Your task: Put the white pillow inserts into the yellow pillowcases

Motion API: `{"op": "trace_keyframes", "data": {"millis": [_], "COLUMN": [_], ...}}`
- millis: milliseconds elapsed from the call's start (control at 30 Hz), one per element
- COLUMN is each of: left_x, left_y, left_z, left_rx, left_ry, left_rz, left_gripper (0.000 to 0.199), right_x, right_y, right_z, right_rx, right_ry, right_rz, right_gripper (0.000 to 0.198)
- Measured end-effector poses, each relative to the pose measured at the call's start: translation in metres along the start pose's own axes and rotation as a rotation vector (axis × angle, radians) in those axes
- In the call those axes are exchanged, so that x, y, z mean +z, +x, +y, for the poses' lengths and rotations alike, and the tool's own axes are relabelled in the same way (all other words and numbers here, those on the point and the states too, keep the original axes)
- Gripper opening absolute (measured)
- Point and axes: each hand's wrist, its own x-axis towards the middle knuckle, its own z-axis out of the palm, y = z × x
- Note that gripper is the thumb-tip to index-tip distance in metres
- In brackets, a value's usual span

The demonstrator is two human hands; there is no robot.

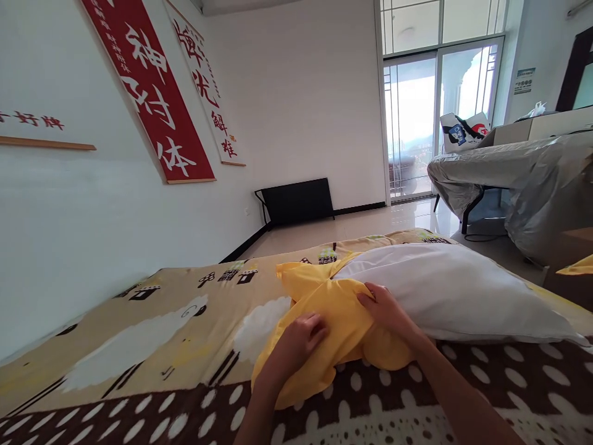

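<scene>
A yellow pillowcase [308, 309] lies bunched on the bed, partly over the left end of a white pillow [445, 284]. My right hand [384, 309] pinches the yellow cloth near where it meets the pillow. To the left, my left hand [296, 343] is curled on the cloth's nearer part, its fingers closed on a fold; some of the fingertips are hidden. The pillow's right end stays uncovered and reaches toward the bed's right side.
Under everything spreads a beige and brown blanket [176, 334] with sheep and white dots. At right stand a plastic-covered table [500, 161] and a bit of yellow cloth [579, 267]. A black folded panel [296, 201] leans at the far wall; red scrolls [152, 93] hang left.
</scene>
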Motion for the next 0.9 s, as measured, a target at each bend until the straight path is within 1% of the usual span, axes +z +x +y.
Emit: {"op": "trace_keyframes", "data": {"millis": [100,167,267,367,467,567,633,667,733,833,900], "left_x": [0.0,0.002,0.007,0.008,-0.001,-0.016,-0.025,-0.027,-0.027,-0.011,0.004], "left_y": [-0.003,-0.004,-0.004,-0.003,-0.006,-0.012,-0.014,-0.015,-0.013,-0.004,0.003], "left_z": [0.009,0.014,0.016,0.013,0.011,0.011,0.011,0.01,0.007,-0.003,-0.01], "left_rx": [-0.049,-0.074,-0.065,-0.04,-0.038,-0.022,-0.004,0.004,0.005,-0.036,-0.072], "left_ry": [0.034,0.08,0.121,0.114,0.062,-0.006,-0.037,-0.047,-0.048,-0.005,0.024], "left_rz": [-0.04,-0.049,-0.056,-0.071,-0.095,-0.086,-0.036,0.013,0.152,0.344,0.405], "left_gripper": [0.02,0.015,0.011,0.012,0.013,0.014,0.017,0.018,0.02,0.022,0.024], "right_x": [-0.001,-0.002,-0.005,-0.008,-0.01,-0.011,-0.011,-0.011,-0.01,-0.01,-0.01], "right_y": [-0.002,-0.004,-0.006,-0.008,-0.009,-0.01,-0.012,-0.013,-0.015,-0.017,-0.016], "right_z": [-0.004,-0.006,-0.007,-0.008,-0.011,-0.014,-0.016,-0.017,-0.018,-0.019,-0.02], "right_rx": [0.017,0.021,0.031,0.039,0.034,0.04,0.06,0.07,0.075,0.038,0.011], "right_ry": [0.014,0.036,0.055,0.039,0.047,0.048,0.033,0.024,0.008,-0.011,-0.016], "right_rz": [-0.009,-0.055,-0.15,-0.19,-0.222,-0.245,-0.244,-0.24,-0.234,-0.264,-0.268], "right_gripper": [0.026,0.028,0.029,0.027,0.025,0.024,0.024,0.025,0.027,0.029,0.028]}}
